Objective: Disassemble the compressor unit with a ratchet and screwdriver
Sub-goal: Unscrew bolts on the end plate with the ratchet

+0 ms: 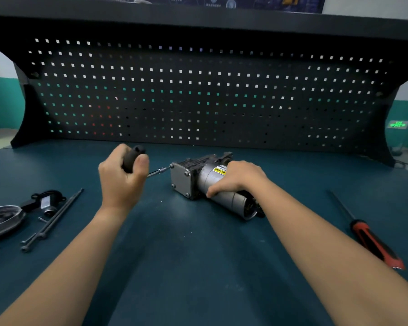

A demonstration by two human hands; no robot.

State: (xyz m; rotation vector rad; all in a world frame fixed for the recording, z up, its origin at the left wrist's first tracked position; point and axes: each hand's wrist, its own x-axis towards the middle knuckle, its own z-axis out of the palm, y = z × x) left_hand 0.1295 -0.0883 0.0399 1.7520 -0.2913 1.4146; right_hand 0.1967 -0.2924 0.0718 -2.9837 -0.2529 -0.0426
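Observation:
The compressor unit (pixel 186 180) lies on its side in the middle of the blue-green bench, its square end plate with corner bolts facing left. My right hand (pixel 236 178) grips its grey cylindrical motor body, just beside a yellow warning label. My left hand (pixel 121 177) is wrapped round the black handle of a ratchet driver (pixel 133 157). The tool's thin metal shaft (pixel 159 171) runs right to the upper left bolt of the end plate. A red and black screwdriver (pixel 372 238) lies on the bench at the right, apart from both hands.
At the left edge lie removed parts: a dark oval cover (pixel 0 220), a small black bracket part (pixel 46 201) and two long thin bolts (pixel 52 220). A black pegboard (pixel 198 95) rises behind the bench.

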